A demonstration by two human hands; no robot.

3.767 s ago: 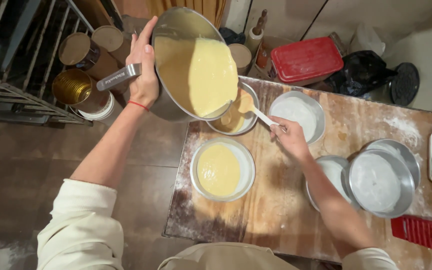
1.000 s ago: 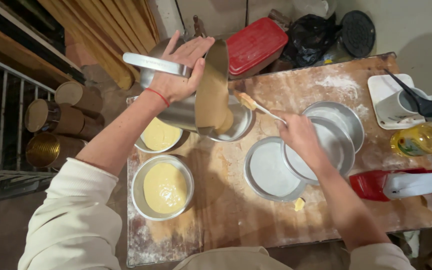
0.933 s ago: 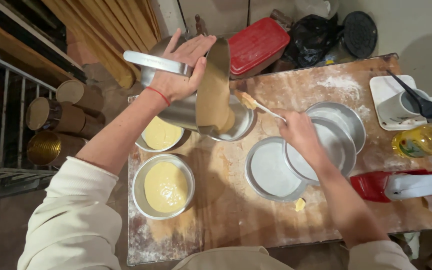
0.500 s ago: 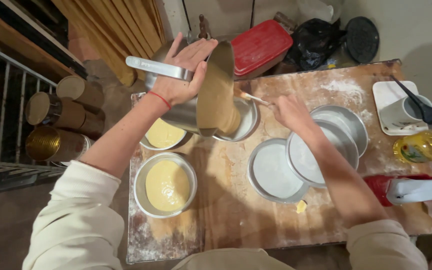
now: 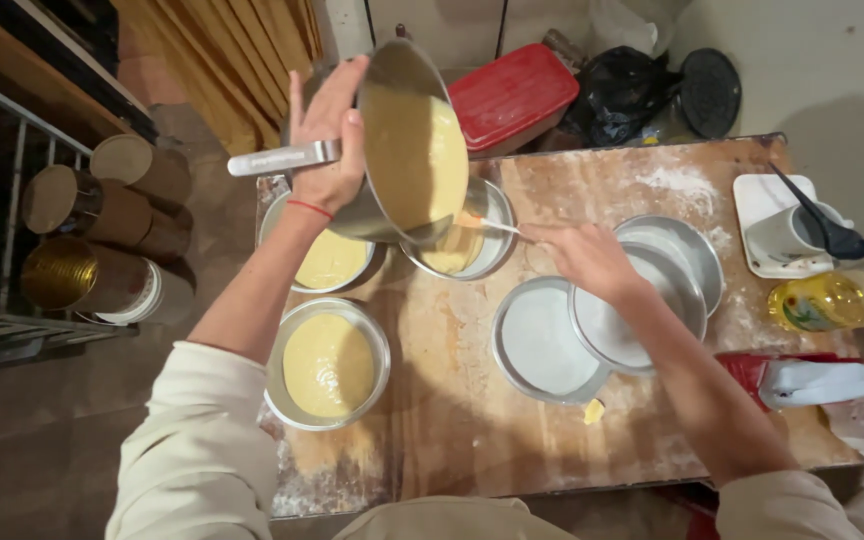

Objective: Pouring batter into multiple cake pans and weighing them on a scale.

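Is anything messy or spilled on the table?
Yes, a little. White flour is dusted over the wooden table, and a small yellow blob sits on the bare wood beside the empty round pans, outside any pan.

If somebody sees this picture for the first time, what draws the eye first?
The big tilted metal pot of yellow batter, held up at the top centre by the left hand. Below its lip the right hand works a spatula over a round metal pan, and a red plastic box sits behind.
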